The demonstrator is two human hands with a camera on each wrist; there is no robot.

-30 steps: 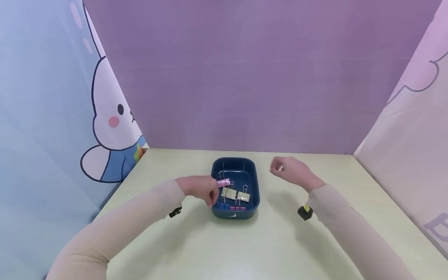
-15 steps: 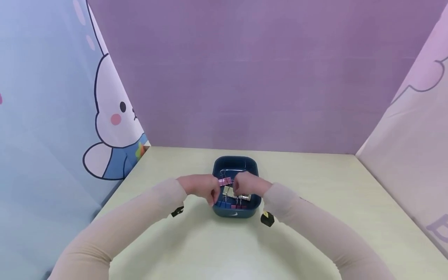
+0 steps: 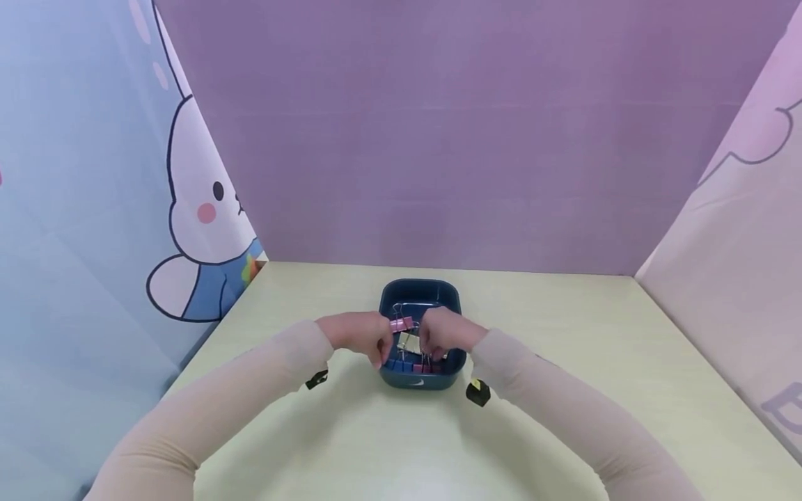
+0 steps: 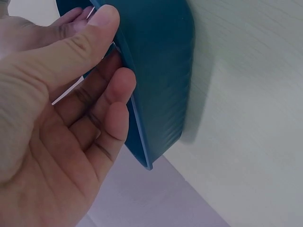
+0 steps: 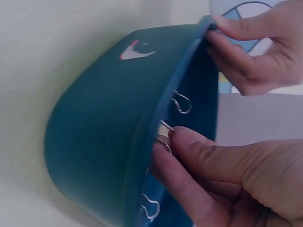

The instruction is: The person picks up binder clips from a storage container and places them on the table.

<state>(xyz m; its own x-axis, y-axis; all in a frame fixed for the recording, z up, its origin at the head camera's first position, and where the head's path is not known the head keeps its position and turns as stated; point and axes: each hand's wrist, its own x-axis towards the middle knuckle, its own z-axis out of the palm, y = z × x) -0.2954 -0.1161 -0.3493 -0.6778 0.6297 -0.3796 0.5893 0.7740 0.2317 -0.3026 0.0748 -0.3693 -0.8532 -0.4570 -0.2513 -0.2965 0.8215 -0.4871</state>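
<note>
Near the far edge of the tabletop (image 3: pixel 626 362), slightly left of midway between its side edges, stands a dark blue container (image 3: pixel 395 380) with binder clips inside. One second earlier, the right hand (image 3: pixel 447 332) was outside the container, over the tabletop to its right; it is now lowered into the container. Judged from this position, work is at the grasping stage.

Right hand: thumb and fingertip pressed together, pinching one binder clip (image 5: pixel 167 126) by its silver wire. The clip's body is mostly hidden; its color cannot be confirmed.

Left hand (image 3: pixel 363 334): thumb and fingers pinching the container rim toward the near-left corner, apparently to steady it.

Remaining clips, listed toward the near edge: pink clip (image 3: pixel 402 325), gold clip (image 3: pixel 409 343), then blue clip (image 3: pixel 399 365) and red clip (image 3: pixel 427 368) along the near wall.

Markings: the near wall bears a white tick-shaped logo (image 5: pixel 137 51), partly red-edged, without lettering. The right-hand hanging carries a violet outlined character (image 3: pixel 783 409), cut off by the frame and unreadable. No other writing is legible.
</note>
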